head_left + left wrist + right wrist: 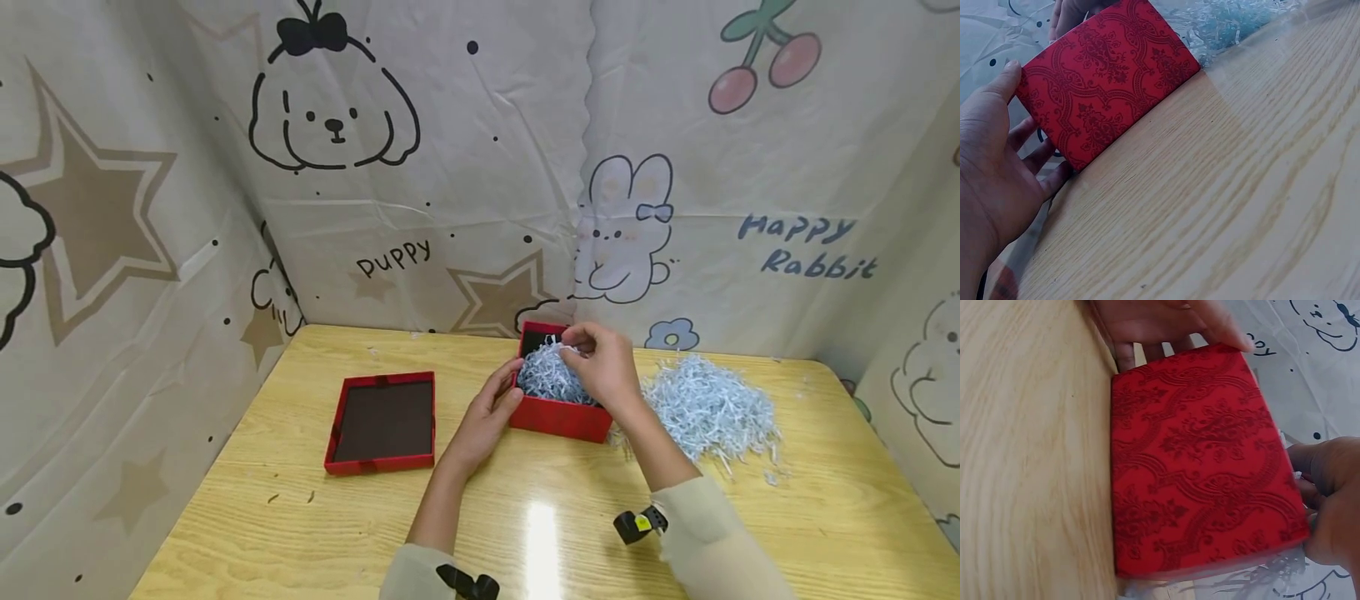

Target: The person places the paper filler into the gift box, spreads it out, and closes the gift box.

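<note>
A red patterned box (561,418) stands on the table, heaped with pale blue shredded paper (551,375). My left hand (483,421) rests against its left side, the thumb near the front corner. In the left wrist view, the left hand (997,169) has its fingers spread along that side. Over the box's far part, my right hand (606,367) pinches some of the paper with curled fingers and thumb. From the right wrist, the box's front (1204,462) partly hides the right hand (1335,500) and its fingertips.
A shallow red lid (382,422) with a dark inside lies to the left on the wooden table (570,517). Right of the box is a loose pile of shredded paper (708,408), with stray strands around it. A printed cloth (480,183) hangs behind the table.
</note>
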`<state>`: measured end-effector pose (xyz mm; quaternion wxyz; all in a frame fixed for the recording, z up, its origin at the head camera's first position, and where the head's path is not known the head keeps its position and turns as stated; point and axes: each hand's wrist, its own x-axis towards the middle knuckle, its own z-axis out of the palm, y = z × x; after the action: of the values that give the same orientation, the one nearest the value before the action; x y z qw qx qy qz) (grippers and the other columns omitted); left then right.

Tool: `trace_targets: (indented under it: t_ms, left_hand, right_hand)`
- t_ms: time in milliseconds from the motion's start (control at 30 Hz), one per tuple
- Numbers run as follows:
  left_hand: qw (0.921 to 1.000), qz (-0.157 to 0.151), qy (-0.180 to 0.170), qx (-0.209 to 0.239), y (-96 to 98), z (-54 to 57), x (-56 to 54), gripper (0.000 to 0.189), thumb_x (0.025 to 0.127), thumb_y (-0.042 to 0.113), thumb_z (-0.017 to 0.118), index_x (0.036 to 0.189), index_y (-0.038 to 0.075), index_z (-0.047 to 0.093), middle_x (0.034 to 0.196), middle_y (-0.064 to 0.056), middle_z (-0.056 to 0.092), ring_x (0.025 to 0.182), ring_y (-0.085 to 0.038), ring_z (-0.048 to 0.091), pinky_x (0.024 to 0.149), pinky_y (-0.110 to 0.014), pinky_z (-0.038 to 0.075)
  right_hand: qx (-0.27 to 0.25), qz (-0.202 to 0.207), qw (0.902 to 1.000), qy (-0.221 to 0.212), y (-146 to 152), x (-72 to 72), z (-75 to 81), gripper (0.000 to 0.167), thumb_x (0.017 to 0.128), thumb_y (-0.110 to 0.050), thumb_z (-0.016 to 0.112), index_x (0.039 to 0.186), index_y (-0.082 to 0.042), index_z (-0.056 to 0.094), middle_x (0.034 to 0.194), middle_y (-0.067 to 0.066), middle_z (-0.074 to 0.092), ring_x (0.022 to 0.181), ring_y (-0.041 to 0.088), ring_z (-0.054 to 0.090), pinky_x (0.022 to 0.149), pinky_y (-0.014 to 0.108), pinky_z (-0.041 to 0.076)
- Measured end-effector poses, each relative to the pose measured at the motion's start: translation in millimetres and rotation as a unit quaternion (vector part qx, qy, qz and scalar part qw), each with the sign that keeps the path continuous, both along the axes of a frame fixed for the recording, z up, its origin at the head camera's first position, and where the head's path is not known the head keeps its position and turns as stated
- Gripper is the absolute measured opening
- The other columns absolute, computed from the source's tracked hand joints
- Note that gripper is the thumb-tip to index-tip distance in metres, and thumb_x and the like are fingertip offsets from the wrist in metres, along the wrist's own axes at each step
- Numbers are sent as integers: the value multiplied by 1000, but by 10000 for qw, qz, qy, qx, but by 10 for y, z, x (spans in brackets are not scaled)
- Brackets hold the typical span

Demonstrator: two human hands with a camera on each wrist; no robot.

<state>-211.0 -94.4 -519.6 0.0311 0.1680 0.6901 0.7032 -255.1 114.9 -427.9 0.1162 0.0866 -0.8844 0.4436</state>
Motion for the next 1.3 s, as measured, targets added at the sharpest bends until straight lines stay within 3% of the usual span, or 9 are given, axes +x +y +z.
trace_targets:
  t_ms: [433,600,667,767,900,1067,1167,1300]
  left_hand:
    - [10000,-5,15,-9,0,-9,9,52,113,24,52,164,23,40,170,-2,35,158,-28,30,128,-47,27]
    - [10000,7,34,20,13,-18,-8,52,113,23,52,163,23,41,170,-3,35,158,-28,30,128,-48,26]
    - [10000,2,20,23,19,-17,-10,51,113,23,52,163,23,41,170,-3,35,158,-29,30,128,-48,26]
    - [10000,8,-35,17,25,-11,-9,51,113,23,53,163,24,41,170,-2,35,158,-27,30,128,-47,27]
    - [9999,66,-82,22,21,7,1,51,113,23,53,163,25,42,169,0,36,157,-26,32,128,-46,28]
    - [10000,53,-76,-6,10,6,9,52,113,24,53,163,24,41,169,-1,36,157,-27,32,128,-45,28]
    - [10000,36,-43,-33,11,0,5,52,113,24,53,163,23,41,170,-1,35,157,-27,31,128,-45,27]
    - [10000,62,-42,-29,14,5,5,52,113,25,53,163,24,42,169,0,36,157,-26,31,128,-44,28]
  right_hand:
    - [-91,158,9996,195,350,173,149,25,95,-5,79,119,-3,73,117,19,75,104,35,74,88,46,63]
    - [-77,-112,9994,322,632,208,128,25,95,-8,79,119,-1,73,118,19,75,108,39,74,83,19,59]
    - [-62,-370,9987,357,792,220,92,25,96,-9,79,118,1,73,118,20,75,108,39,73,81,13,57]
    - [6,-837,9960,327,1056,240,25,28,97,-13,79,120,1,73,122,21,74,114,41,70,94,28,58]
    - [114,-1380,9903,49,1404,255,-86,32,99,-18,76,125,0,71,130,23,70,126,43,61,109,56,48]
    - [8,-1817,9820,-524,1782,321,-235,48,100,-25,75,138,2,64,147,27,58,140,47,50,111,64,43]
    - [-35,-1809,9791,-926,1957,364,-351,65,101,-35,73,151,1,52,162,29,40,150,53,33,113,72,36]
    - [-17,-1700,9775,-1248,2094,399,-551,83,101,-45,71,162,-2,37,169,31,22,153,59,18,116,78,24]
